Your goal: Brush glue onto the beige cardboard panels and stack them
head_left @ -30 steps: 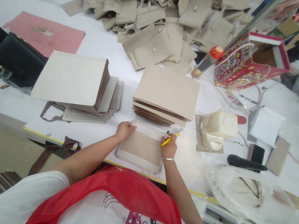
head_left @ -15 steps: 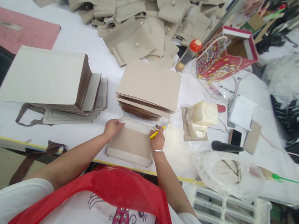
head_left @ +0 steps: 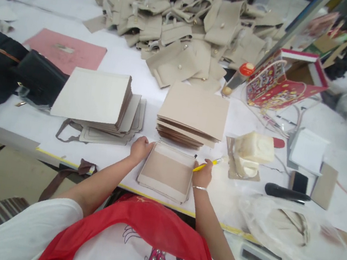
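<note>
A beige panel (head_left: 167,172) with pale borders lies flat at the table's near edge. My left hand (head_left: 140,149) rests curled on its top left corner, pressing it down. My right hand (head_left: 202,175) sits at the panel's right edge, closed round a yellow pen (head_left: 206,164) whose tip points right and away. Just beyond the panel stands a stack of tan sheets (head_left: 192,113). To the left is a taller stack of pale boards (head_left: 94,97).
A heap of beige flap pieces (head_left: 190,23) fills the far table. A red patterned box (head_left: 283,81), a cream block (head_left: 252,149), a black handle (head_left: 285,192) and a phone (head_left: 298,182) lie right. A black bag (head_left: 21,73) and a pink sheet (head_left: 65,51) lie left.
My right hand slid from the panel's top right corner to just off its right edge, the pen now angled flatter. My left hand stays on the top left corner.
</note>
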The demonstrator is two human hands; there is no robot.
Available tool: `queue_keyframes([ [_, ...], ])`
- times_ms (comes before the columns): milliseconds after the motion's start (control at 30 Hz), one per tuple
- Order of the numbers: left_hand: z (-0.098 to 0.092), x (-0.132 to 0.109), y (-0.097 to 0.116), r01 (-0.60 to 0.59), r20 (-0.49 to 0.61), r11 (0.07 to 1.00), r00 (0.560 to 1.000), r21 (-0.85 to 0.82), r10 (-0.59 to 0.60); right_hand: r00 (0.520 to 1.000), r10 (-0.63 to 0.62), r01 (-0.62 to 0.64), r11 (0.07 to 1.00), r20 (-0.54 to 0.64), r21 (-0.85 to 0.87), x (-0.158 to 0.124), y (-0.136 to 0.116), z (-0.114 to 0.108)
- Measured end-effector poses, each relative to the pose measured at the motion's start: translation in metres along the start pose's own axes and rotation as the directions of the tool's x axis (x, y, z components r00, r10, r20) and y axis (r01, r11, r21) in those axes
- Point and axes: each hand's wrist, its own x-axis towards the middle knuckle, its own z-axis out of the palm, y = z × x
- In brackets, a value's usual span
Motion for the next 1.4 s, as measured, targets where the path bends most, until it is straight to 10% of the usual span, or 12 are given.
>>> queue_keyframes([
  [167,0.003,-0.027,-0.004,-0.546,0.115,0.824,0.838,0.152,0.534,0.943,-0.329,0.329,0.944,0.042,0.008,-0.018,0.004,0.002],
  [467,-0.008,-0.039,-0.019,-0.365,0.199,0.902,0.925,0.232,0.323,0.893,-0.431,0.443,0.892,0.128,-0.091,-0.025,0.009,0.011],
  [567,-0.042,-0.056,-0.028,-0.410,0.089,0.895,0.912,0.175,0.400,0.901,-0.427,0.431,0.901,0.072,-0.049,-0.027,0.004,-0.001],
  [667,-0.095,-0.065,-0.046,-0.575,-0.162,0.804,0.788,0.150,0.594,0.930,-0.364,0.364,0.931,-0.049,0.000,-0.030,0.002,-0.018],
  [800,-0.173,-0.039,-0.088,-0.327,-0.481,0.895,0.758,0.303,0.440,0.950,-0.233,0.242,0.970,-0.208,0.016,-0.035,-0.011,-0.050],
  [900,-0.212,-0.006,-0.119,-0.270,-0.289,0.887,0.875,0.375,0.389,0.933,-0.217,0.245,0.967,-0.287,0.066,-0.038,-0.040,-0.078],
  [1000,-0.230,0.005,-0.134,-0.353,-0.124,0.841,0.892,0.409,0.435,0.920,-0.275,0.338,0.918,-0.279,0.209,-0.039,-0.076,-0.096],
  [1100,-0.232,-0.020,-0.123,-0.494,-0.151,0.778,0.799,0.388,0.582,0.928,-0.300,0.365,0.848,-0.220,0.385,-0.047,-0.105,-0.102],
  [1200,-0.212,-0.068,-0.090,-0.677,-0.222,0.651,0.615,0.344,0.757,0.960,-0.255,0.273,0.785,-0.112,0.556,-0.065,-0.121,-0.102],
  [1400,-0.104,-0.143,-0.020,-0.968,0.057,0.229,0.235,0.103,0.970,0.975,-0.115,-0.016,0.814,0.188,0.581,-0.101,-0.096,-0.090],
])
